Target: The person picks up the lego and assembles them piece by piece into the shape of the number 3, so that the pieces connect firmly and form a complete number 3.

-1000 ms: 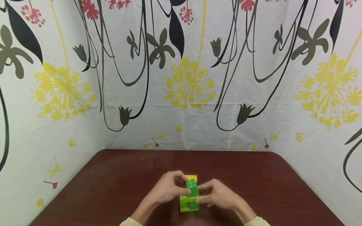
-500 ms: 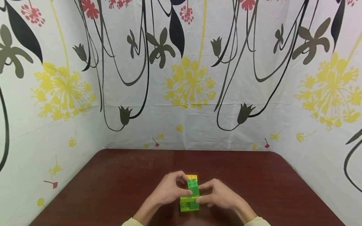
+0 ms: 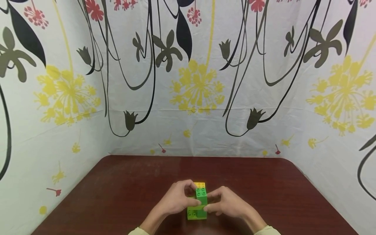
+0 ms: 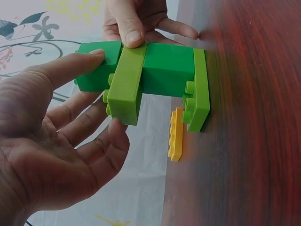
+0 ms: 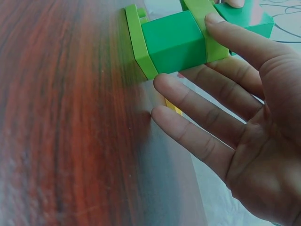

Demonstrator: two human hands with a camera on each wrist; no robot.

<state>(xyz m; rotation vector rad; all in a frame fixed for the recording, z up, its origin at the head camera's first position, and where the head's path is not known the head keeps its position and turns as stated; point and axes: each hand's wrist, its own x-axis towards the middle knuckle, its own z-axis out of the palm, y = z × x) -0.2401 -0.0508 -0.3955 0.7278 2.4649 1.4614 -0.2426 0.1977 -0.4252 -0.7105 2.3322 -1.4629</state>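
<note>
A stack of toy building bricks stands on the table in front of me. At its bottom lies a lime plate point(image 4: 201, 89), and a green brick point(image 4: 168, 69) stands on one end of it. Across that sits a lime brick point(image 4: 127, 77), topped by another green brick point(image 3: 201, 195). My left hand point(image 3: 177, 197) pinches the top green brick, thumb on the near face and fingers behind. With thumb and fingers my right hand point(image 3: 229, 202) grips the lime brick from the right; its lower fingers are spread near the bottom plate point(image 5: 139, 44).
A yellow brick point(image 3: 200, 185) lies just beyond the stack, partly hidden by it; its studs show in the left wrist view. The dark red table point(image 3: 132, 176) reaches back to a white curtain point(image 3: 188, 140) with flower prints, which hangs on three sides.
My left hand and the top green brick have shifted slightly right, bringing the brick toward the stack's right end. The right hand has stayed nearly still on the lime brick.
</note>
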